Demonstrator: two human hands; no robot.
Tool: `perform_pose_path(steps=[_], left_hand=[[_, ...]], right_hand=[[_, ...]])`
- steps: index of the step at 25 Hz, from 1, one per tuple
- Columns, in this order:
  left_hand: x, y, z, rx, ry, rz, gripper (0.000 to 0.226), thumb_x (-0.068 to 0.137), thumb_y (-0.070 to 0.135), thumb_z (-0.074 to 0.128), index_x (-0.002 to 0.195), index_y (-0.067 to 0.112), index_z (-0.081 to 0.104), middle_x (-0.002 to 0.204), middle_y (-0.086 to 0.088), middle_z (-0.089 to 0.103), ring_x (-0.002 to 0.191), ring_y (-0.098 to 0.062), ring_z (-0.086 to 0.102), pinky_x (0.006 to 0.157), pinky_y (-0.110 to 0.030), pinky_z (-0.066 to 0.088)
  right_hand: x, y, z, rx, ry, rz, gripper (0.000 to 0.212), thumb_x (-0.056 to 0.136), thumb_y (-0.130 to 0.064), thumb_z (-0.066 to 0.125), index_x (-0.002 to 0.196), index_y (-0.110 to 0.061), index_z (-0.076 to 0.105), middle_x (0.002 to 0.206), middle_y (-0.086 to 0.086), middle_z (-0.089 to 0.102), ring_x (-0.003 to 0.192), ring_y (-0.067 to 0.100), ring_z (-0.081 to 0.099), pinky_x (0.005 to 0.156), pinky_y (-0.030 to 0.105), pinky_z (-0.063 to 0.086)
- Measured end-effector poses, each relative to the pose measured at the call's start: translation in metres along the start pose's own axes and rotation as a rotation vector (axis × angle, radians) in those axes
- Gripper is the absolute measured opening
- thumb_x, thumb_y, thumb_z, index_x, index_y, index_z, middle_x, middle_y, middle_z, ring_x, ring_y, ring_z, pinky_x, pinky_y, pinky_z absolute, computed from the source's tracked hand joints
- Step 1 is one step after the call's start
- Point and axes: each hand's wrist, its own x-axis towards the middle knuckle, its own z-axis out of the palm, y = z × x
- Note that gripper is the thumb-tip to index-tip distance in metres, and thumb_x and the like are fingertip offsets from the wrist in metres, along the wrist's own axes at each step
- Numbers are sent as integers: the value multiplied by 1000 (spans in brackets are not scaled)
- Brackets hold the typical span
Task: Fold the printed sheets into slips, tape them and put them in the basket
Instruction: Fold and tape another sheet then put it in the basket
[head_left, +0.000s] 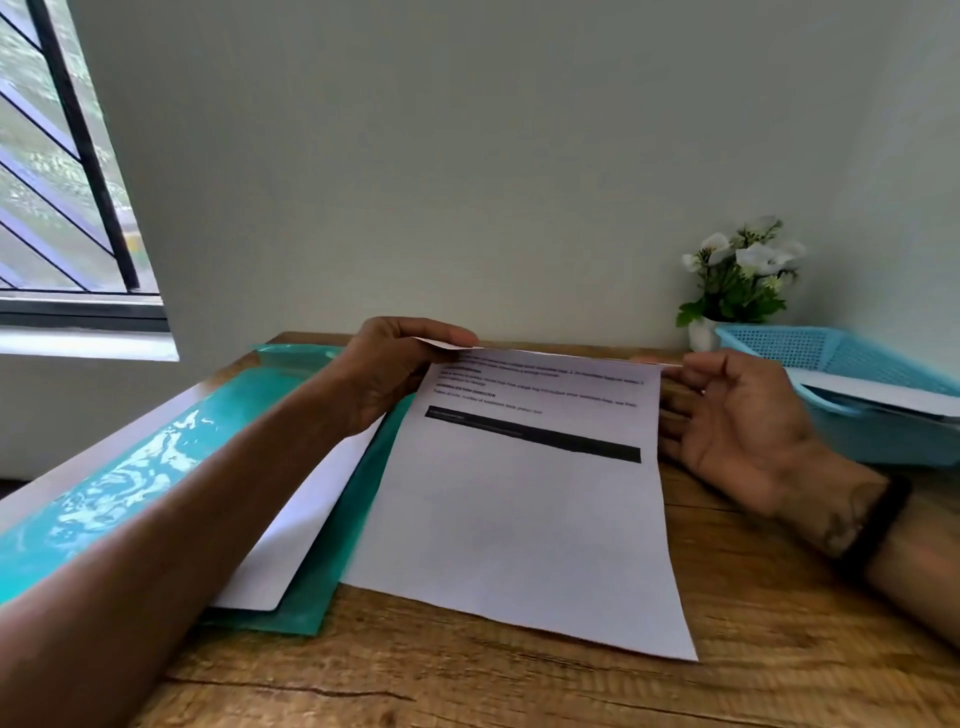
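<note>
— Fingers first: the left hand (400, 364) has thumb and fingers curled over the far left corner of the sheet (519, 519), pinching it. The right hand (737, 415) pinches the far right corner between thumb and forefinger, palm turned up, its other fingers loosely curled beside the edge.

— And the sheet itself?

— Lying on the table (727, 675), printed side up, with a black bar across it. Its far edge is lifted a little; the near edge lies flat on the wood. Its left margin overlaps a green folder (291, 608), which holds more paper (291, 530).

— So what could spoil the fold?

— Skew, I'd say. If one hand carries its corner over faster than the other, the edges won't meet and the crease runs crooked. Nothing holds the near edge down, so the whole sheet may slide toward the person as the top comes over.

— The folder?

— It makes a step under the left margin. Creasing across that could leave a kink, or drag the paper beneath along with it.

— Where does the slip go afterwards?

— The blue basket (779, 348) sits at the far right, near the right hand, with something white already lying in it. A vase of white flowers (743, 270) stands just behind; a careless reach could knock it over. I can't see any tape in view, so that step may mean hunting for it one-handed while the fold springs open.
</note>
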Motion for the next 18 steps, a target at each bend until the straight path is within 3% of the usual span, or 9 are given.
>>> perform_pose_path(steps=[3, 6, 9, 11, 13, 15, 16, 18], left_hand=[[-1, 0, 4, 62, 69, 67, 31, 95, -12, 58, 88, 9, 80, 100, -11, 79, 80, -21, 74, 69, -23, 63], [-3, 0, 6, 101, 86, 102, 39, 94, -16, 56, 86, 12, 82, 103, -9, 80, 84, -24, 75, 74, -27, 64], [-3, 2, 5, 96, 78, 109, 46, 95, -17, 51, 86, 15, 83, 110, -10, 79, 92, -26, 76, 77, -26, 64], [-2, 3, 6, 23, 47, 92, 38, 99, -9, 50, 103, 14, 81, 109, -8, 79, 93, -23, 75, 80, -27, 63], [-2, 6, 5, -141, 16, -7, 29, 104, 11, 52, 121, 17, 75, 104, -6, 77, 86, -21, 71, 83, -32, 60], [-2, 6, 2, -221, -45, -114, 33, 103, 34, 56, 127, 16, 71, 106, -8, 75, 87, -23, 70, 89, -40, 56], [-3, 5, 1, -172, -93, -140, 38, 101, 40, 61, 127, 14, 71, 111, -8, 76, 93, -26, 72, 94, -42, 55], [-7, 3, 4, -5, -174, -145, 37, 96, 31, 70, 127, 13, 70, 118, -10, 77, 106, -31, 74, 101, -46, 57]], right_hand=[[-3, 0, 5, -46, -92, 10, 52, 93, -49, 64, 130, -13, 66, 124, 19, 75, 118, 35, 71, 102, 50, 55], [-7, 4, 11, -151, -142, -26, 43, 91, -36, 72, 128, -13, 70, 122, 15, 77, 110, 28, 74, 86, 42, 62], [-8, 7, 11, -153, -150, -35, 49, 83, -17, 78, 130, -10, 68, 121, 13, 77, 110, 30, 75, 83, 41, 66], [-7, 7, 8, -158, -90, -72, 54, 74, -14, 81, 127, -13, 68, 116, 9, 80, 106, 28, 77, 79, 40, 67], [-5, 7, 7, -175, -23, -127, 55, 68, -15, 83, 122, -17, 69, 113, 5, 81, 105, 27, 77, 80, 41, 67], [-2, 8, 6, -174, 25, -178, 51, 66, -17, 84, 115, -22, 70, 107, 1, 82, 102, 25, 78, 81, 43, 66], [-1, 8, 6, -167, 44, -199, 47, 67, -17, 83, 112, -23, 70, 105, 0, 82, 100, 24, 78, 81, 42, 66], [0, 8, 6, -139, 66, -226, 40, 75, -13, 82, 112, -22, 70, 105, 1, 82, 99, 24, 79, 81, 43, 66]])
